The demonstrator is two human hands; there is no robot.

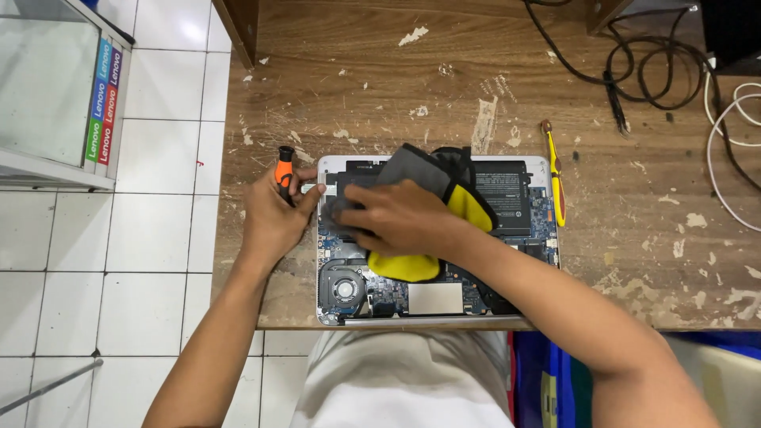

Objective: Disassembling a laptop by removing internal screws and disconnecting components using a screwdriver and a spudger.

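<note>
An opened laptop (507,238) lies bottom-up on the wooden table (634,198), its circuit board, fan (344,289) and black battery (503,190) exposed. My right hand (396,218) reaches across and presses a grey and yellow cloth (452,190) onto the left part of the board. My left hand (273,218) rests at the laptop's left edge and grips a small screwdriver with an orange and black handle (284,168), held upright.
A yellow-handled tool (555,178) lies along the laptop's right edge. Black cables (642,71) and white cables (725,119) coil at the table's back right. A glass cabinet (55,87) stands at the left on the white tiled floor (158,238).
</note>
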